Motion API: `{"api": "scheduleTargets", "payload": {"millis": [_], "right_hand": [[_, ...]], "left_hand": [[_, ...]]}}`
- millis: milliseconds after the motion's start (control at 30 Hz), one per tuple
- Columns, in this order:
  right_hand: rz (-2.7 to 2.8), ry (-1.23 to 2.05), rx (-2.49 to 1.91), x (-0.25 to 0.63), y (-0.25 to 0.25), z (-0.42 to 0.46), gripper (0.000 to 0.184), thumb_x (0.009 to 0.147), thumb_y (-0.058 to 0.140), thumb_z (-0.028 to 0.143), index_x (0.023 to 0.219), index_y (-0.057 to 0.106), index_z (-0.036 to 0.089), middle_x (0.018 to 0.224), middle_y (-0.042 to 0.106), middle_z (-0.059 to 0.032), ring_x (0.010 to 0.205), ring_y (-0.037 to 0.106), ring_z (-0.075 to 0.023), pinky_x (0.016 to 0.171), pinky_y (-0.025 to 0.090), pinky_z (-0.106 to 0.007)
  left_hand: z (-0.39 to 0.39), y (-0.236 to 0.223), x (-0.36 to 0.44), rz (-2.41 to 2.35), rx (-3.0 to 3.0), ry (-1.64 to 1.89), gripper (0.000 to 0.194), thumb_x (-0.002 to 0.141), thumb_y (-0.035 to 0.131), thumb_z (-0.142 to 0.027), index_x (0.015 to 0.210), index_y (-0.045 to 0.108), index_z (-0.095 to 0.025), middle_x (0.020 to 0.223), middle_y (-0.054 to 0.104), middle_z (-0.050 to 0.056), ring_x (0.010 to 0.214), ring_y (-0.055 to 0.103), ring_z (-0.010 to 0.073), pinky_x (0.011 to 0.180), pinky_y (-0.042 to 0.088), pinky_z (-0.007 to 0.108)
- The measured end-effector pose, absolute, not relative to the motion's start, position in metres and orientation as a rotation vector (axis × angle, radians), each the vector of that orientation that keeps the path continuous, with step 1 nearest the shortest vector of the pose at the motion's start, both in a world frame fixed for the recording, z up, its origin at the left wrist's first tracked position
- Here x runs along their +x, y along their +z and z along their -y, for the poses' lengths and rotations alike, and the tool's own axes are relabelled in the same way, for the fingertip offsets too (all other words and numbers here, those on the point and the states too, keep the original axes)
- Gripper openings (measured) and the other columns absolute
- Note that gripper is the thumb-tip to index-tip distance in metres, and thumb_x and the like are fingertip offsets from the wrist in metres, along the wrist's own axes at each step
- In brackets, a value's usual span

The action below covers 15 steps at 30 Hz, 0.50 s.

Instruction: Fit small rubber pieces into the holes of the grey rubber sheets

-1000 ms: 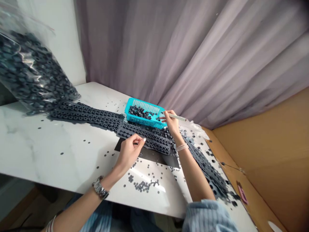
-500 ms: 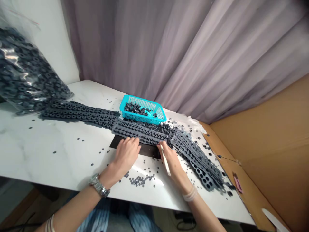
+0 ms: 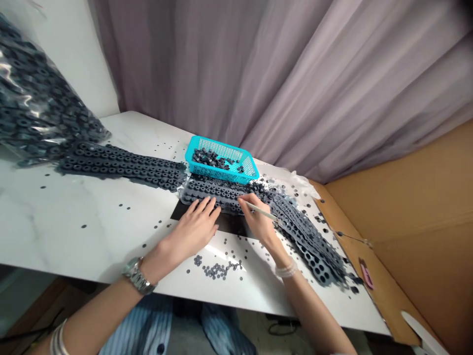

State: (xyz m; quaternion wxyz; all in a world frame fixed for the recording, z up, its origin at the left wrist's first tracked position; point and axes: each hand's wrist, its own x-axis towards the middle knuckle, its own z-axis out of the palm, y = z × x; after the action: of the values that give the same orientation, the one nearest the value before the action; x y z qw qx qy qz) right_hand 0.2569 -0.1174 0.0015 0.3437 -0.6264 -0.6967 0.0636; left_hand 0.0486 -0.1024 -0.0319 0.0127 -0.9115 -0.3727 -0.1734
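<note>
A dark grey rubber sheet (image 3: pixel 210 190) with rows of round raised parts lies across a black mat (image 3: pixel 232 225) in the middle of the table. My left hand (image 3: pixel 197 224) rests flat on the sheet's front edge, fingers spread, holding nothing. In my right hand (image 3: pixel 258 219) is a thin pale pen-like stick (image 3: pixel 264 212), pinched with its back end slanting to the right. My right fingertips are at the right part of the sheet, and the stick's tip is hidden by them. Small dark discs (image 3: pixel 218 269) lie scattered in front of the mat.
Behind the sheet stands a turquoise basket (image 3: pixel 221 172) with black pieces inside. Another moulded sheet (image 3: pixel 125 165) lies left, beside a large clear bag (image 3: pixel 40 103) of black parts. Punched sheets (image 3: pixel 310 241) are piled right. Pink-handled cutters (image 3: pixel 366 276) lie on cardboard (image 3: pixel 399 212).
My left fingers have gone from bunched to spread on the sheet. My right hand has moved up onto the sheet, and the stick has swung from steep to nearly level. The view has shifted slightly.
</note>
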Motion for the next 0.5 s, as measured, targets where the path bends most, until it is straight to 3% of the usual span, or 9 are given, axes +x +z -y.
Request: {"api": "scheduleTargets", "payload": {"millis": [267,500], "right_hand": [[1.843,0.344,-1.447,0.246,-0.025,0.104,0.017,0.094,0.051,0.036,0.096,0.063,0.024,0.111,0.070,-0.0083,0.107,0.065,-0.0238,0.092,0.051,-0.040],[1.913,0.342,-1.409,0.246,-0.030,0.101,0.012,0.094,0.051,0.033,0.092,0.059,0.025,0.113,0.069,-0.0076,0.116,0.061,-0.0236,0.099,0.048,-0.045]], "left_hand": [[0.104,-0.045,0.048,1.137,-2.850,-0.450,0.048,0.100,0.033,-0.032,0.141,0.047,-0.013,0.154,0.035,0.017,0.143,0.029,0.0340,0.114,0.028,0.053],[0.106,-0.042,0.049,1.157,-2.858,-0.441,0.048,0.100,0.032,-0.031,0.142,0.046,-0.013,0.155,0.034,0.016,0.144,0.028,0.0335,0.115,0.026,0.052]]}}
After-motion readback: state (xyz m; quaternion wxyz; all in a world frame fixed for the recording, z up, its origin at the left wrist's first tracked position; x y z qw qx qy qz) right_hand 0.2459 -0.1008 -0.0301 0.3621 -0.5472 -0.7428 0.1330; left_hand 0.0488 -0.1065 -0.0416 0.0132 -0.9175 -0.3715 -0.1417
